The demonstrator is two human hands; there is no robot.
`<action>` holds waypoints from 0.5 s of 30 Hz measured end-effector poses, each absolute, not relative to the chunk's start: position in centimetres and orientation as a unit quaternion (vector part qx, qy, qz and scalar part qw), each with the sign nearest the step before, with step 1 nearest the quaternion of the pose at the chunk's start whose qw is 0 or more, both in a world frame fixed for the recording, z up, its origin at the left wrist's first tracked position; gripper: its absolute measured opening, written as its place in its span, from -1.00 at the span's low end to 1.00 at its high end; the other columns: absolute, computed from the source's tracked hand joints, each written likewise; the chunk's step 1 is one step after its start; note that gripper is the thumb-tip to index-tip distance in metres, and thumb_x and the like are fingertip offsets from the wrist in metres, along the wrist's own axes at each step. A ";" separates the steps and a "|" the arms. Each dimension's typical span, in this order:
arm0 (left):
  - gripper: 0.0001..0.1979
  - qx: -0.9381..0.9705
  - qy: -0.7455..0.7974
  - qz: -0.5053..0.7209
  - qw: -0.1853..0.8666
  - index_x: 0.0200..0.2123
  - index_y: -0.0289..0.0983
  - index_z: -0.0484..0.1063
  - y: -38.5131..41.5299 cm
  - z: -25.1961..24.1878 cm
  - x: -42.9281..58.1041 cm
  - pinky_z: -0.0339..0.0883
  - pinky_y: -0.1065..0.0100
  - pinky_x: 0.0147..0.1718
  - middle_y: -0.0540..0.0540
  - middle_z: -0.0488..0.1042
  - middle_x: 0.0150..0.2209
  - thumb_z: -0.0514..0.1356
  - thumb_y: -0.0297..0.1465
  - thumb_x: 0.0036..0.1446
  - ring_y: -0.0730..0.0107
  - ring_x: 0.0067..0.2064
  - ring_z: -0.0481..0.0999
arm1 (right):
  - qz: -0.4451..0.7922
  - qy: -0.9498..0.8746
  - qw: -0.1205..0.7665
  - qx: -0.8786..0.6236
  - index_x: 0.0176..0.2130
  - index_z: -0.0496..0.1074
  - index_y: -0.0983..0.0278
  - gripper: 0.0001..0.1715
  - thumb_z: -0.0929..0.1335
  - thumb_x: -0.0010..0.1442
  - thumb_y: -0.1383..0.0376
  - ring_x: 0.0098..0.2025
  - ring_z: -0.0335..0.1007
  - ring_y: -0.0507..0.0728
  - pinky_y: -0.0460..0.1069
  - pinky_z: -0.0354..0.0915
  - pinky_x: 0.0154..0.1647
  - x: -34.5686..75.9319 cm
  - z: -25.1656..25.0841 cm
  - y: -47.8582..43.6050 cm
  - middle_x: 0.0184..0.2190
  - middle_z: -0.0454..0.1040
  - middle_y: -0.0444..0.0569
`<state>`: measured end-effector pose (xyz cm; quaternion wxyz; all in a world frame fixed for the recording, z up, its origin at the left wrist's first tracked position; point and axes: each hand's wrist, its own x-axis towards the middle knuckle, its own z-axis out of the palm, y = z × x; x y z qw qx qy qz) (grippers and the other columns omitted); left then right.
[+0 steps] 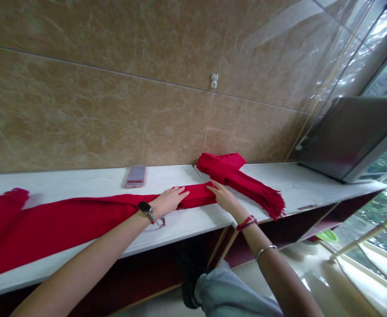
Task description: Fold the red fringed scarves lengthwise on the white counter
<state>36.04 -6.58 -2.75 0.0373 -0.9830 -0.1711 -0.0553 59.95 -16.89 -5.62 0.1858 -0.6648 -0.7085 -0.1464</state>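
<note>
- Red cloth: lay along the white counter near its front edge; slack could have slid off.
- Left hand: lay flat, fingers spread, on folded layers; uneven pressure risked skewing them.
- Right hand: fingers extended, touched the layers' end; slipping risked loosening it.

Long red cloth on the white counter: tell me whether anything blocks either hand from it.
Nothing visible does: the left hand rests on the long red cloth and the right hand touches its right end. The fringed red scarf lies beside that end.
</note>
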 end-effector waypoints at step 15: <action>-0.25 -0.992 -0.124 -0.002 0.008 0.23 -0.14 -0.03 -8.2 -2.6 33.8 -0.02 0.19 0.14 -0.11 -0.11 0.29 -0.11 -0.75 -0.02 0.29 0.29 -0.14 | -0.071 -0.753 0.215 -0.618 0.15 0.20 0.30 -0.24 0.08 -0.02 0.64 0.19 0.09 0.10 0.08 0.12 0.17 63.1 -6.9 -19.5 0.19 0.15 0.10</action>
